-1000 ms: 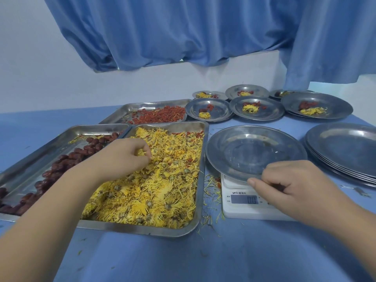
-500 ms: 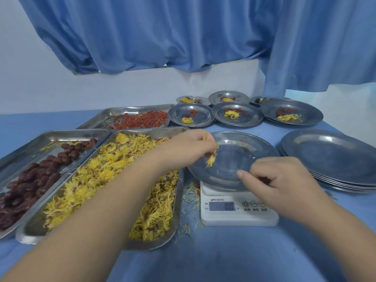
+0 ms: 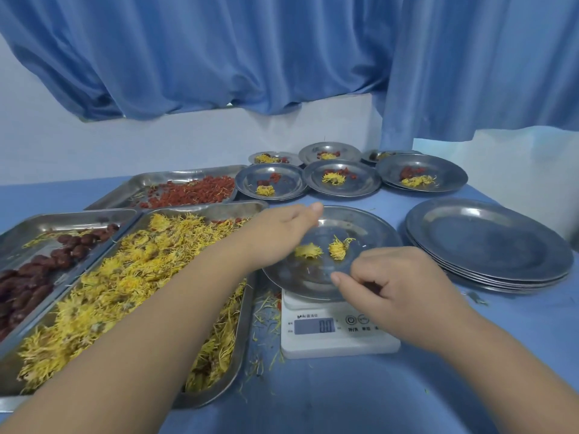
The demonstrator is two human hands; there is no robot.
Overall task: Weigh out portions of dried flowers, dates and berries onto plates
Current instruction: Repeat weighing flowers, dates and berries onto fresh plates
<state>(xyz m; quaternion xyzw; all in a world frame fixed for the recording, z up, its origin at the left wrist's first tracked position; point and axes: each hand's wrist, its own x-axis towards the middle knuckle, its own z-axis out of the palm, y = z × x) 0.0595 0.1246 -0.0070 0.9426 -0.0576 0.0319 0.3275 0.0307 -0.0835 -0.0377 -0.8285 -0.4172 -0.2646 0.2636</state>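
A steel plate sits on the white digital scale, whose display reads 0.0. Two clumps of yellow dried flowers lie on the plate. My left hand hovers over the plate's left side with relaxed fingers and nothing visible in them, just beside one clump. My right hand grips the plate's near rim, with the thumb on top of the edge. To the left are three steel trays: yellow dried flowers, dark dates and red berries.
Several filled plates with flowers and red pieces stand at the back. A stack of empty plates is to the right of the scale. Loose petals litter the blue table between the tray and the scale. Blue curtains hang behind.
My left hand went from the flower tray to the plate with a pinch of flowers and let them go; two clumps now lie there. My right hand stayed on the rim.
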